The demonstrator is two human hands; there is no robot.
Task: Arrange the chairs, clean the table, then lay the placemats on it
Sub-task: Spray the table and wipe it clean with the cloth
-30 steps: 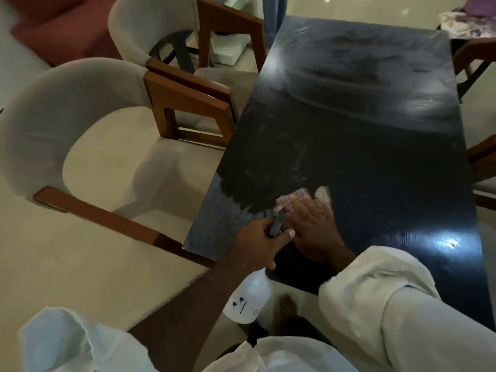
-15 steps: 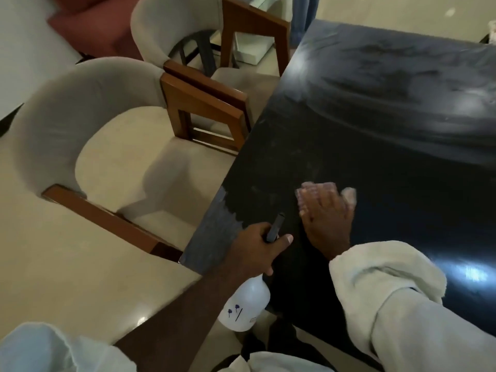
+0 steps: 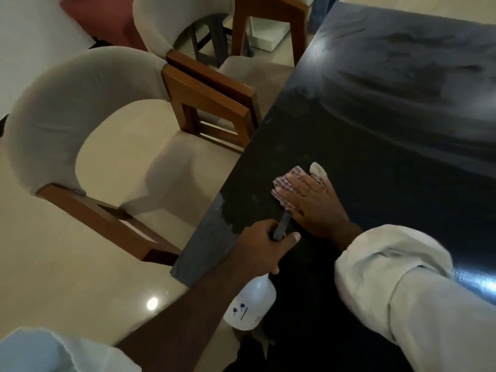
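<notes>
The black table (image 3: 389,135) fills the right of the view, with streaky wipe marks on its far part. My right hand (image 3: 314,208) lies flat on a checked cloth (image 3: 288,181) near the table's left edge. My left hand (image 3: 264,244) grips the dark head of a white spray bottle (image 3: 249,304), which hangs below the table's near corner. Two beige chairs with wooden arms stand along the table's left side, the near chair (image 3: 67,124) and the far chair (image 3: 171,20). No placemats are in view.
A red seat (image 3: 104,20) stands behind the chairs at the top left. A white block (image 3: 268,36) sits on the pale shiny floor (image 3: 67,277) beyond the far chair.
My right hand has slid the cloth a little along the table near its left edge. The view has swung left and closer. My left hand keeps its hold on the bottle.
</notes>
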